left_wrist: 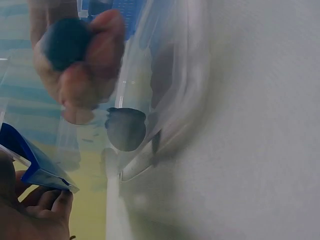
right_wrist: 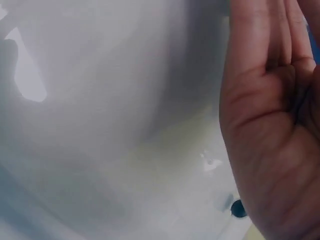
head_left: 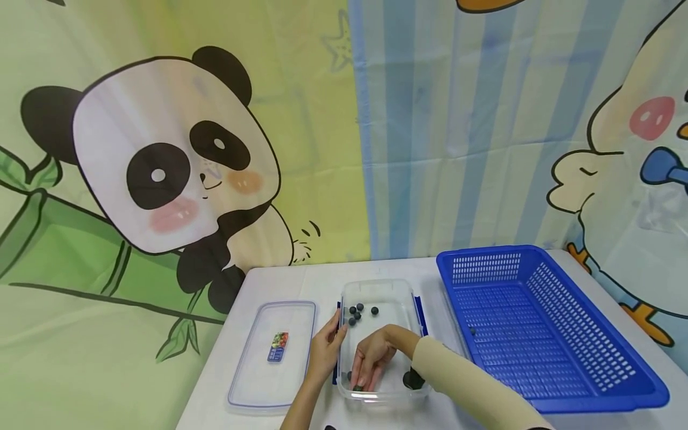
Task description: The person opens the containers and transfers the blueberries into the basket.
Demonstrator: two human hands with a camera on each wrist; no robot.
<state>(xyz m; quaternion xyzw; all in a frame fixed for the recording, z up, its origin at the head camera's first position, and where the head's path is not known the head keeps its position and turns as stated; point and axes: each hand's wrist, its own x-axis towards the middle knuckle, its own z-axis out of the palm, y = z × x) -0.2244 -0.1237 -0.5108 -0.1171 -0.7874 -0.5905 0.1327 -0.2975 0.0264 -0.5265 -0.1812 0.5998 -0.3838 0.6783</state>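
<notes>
A clear plastic container [head_left: 384,292] with blue side latches stands in the middle of the table. My left hand [head_left: 324,347] grips its left side; in the left wrist view, the fingers of the left hand [left_wrist: 37,215] hold the folded-out blue latch [left_wrist: 42,165]. Inside the container, my right hand [head_left: 371,358] reaches down to the near-left corner. Through the clear wall its fingers [left_wrist: 105,55] pinch a blueberry [left_wrist: 67,44]. Another blueberry [left_wrist: 126,129] with its crown showing lies close by. Several blueberries [head_left: 357,316] sit towards the container's far left. The right wrist view shows mostly palm [right_wrist: 270,130].
To the left lies a clear lid [head_left: 249,373] with a blue rim and a colourful label [head_left: 278,346]. On the right, a large blue basket [head_left: 602,352] with perforated walls holds one blueberry [head_left: 472,330]. A cartoon curtain [head_left: 322,149] hangs behind the white-covered table [head_left: 204,400].
</notes>
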